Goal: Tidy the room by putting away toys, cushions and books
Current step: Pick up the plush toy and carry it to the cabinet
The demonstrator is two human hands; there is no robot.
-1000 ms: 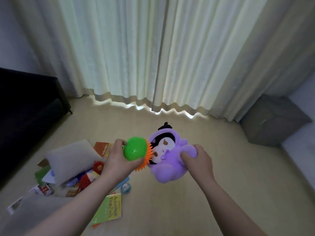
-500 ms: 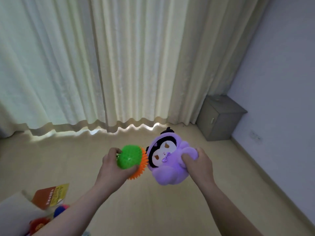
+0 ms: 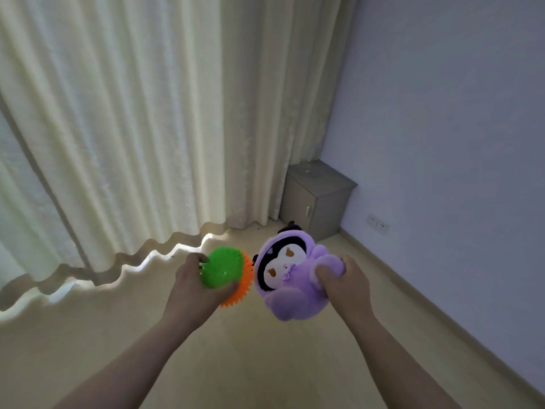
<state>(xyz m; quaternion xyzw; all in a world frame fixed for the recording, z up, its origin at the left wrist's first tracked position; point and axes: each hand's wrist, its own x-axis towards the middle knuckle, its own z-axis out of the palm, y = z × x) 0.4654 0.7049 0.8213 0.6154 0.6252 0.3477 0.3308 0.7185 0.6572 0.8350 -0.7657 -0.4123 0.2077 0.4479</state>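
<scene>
- Gripping two toys at once, the left hand [image 3: 200, 287] has its fingers [image 3: 197, 258] and thumb curled round a green spiky ball [image 3: 222, 268]. An orange spiky ball [image 3: 242, 286] is pressed against the green one's right side and is mostly hidden by it.
- The right hand [image 3: 346, 286] holds a purple plush toy [image 3: 283, 273] by one soft limb, fingers [image 3: 324, 274] curled tight around it. The toy hangs tilted, its white face turned up towards the person.
- The orange spikes come very near the plush's head; I cannot tell whether they touch.
- Both hands hold their toys in the air above the pale floor [image 3: 265, 364], near the room's corner.
- Cream curtains [image 3: 132, 128] hang to the floor, with daylight showing under the hem.
- A small grey cabinet [image 3: 317, 199] stands in the corner, between the curtains and the bluish wall [image 3: 442, 143].
- Wall sockets [image 3: 377, 225] sit low on that wall, just beside the cabinet.
</scene>
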